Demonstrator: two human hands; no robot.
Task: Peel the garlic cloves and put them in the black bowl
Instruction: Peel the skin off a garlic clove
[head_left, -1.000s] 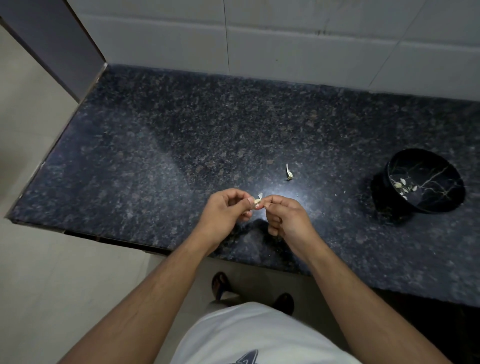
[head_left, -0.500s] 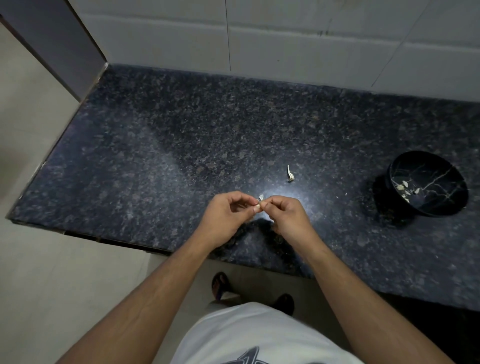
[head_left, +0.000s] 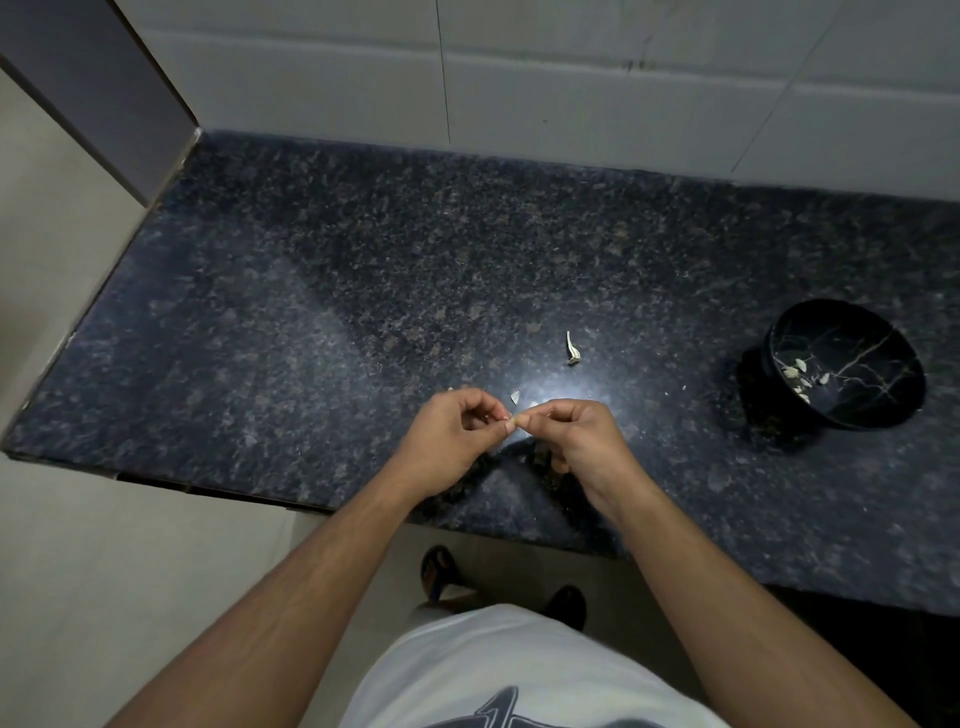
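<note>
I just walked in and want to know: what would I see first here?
First, two hands meeting over the near edge of the dark counter: the left hand and right hand pinch a tiny garlic clove between their fingertips. Far right sits the black bowl, with pale bits inside.

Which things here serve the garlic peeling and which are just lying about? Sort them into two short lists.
For the job:
- small pale garlic clove, pinched between the left hand and the right hand
- black marbled bowl, holding a few pale pieces

Lying about:
- pale dried garlic stem on the dark speckled granite counter
- small white skin flake beyond the hands
</note>
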